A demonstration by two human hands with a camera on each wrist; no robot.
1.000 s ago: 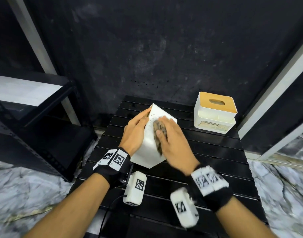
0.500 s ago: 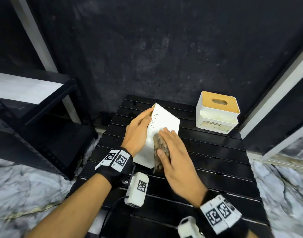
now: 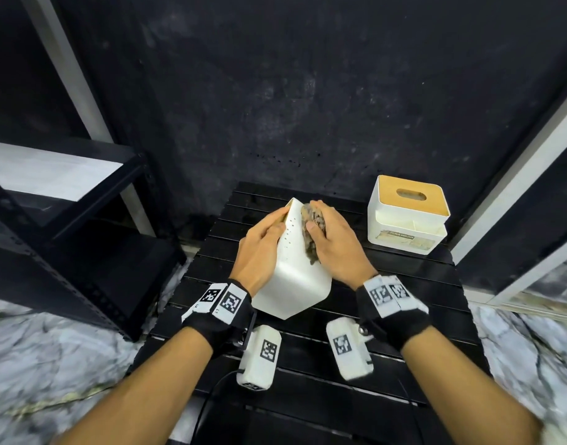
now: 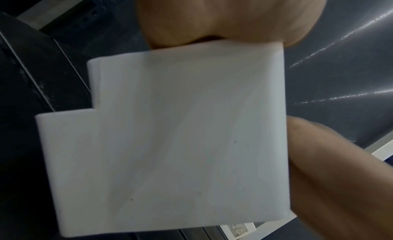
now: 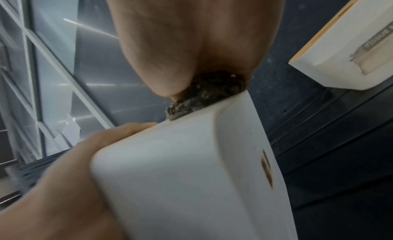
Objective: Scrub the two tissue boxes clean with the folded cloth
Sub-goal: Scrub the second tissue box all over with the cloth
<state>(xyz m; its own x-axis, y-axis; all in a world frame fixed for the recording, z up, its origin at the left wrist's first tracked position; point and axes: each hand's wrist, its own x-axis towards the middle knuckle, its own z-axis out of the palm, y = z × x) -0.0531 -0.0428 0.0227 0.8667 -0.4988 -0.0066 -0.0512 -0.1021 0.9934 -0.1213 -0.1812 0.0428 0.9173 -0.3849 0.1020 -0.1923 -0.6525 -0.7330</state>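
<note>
A white tissue box (image 3: 295,274) stands tilted on one edge in the middle of the black slatted table (image 3: 404,284). My left hand (image 3: 259,248) grips its left side, thumb along the dotted face. My right hand (image 3: 335,242) holds the brown-grey folded cloth (image 3: 311,224) and presses it on the box's right face near the top edge. In the right wrist view the cloth (image 5: 208,95) is squeezed between palm and box (image 5: 180,184). The left wrist view is filled by the box's stepped white side (image 4: 170,142). The second tissue box (image 3: 407,213), white with a wooden lid, stands untouched at the back right.
A black metal shelf (image 3: 67,200) stands left of the table. A dark wall (image 3: 308,91) rises right behind it, and a white door frame (image 3: 513,175) is at the right. Marble floor (image 3: 526,342) surrounds the table.
My right hand slid the cloth down the box's face toward me, then back up to the top edge. The left hand kept its hold on the box.
</note>
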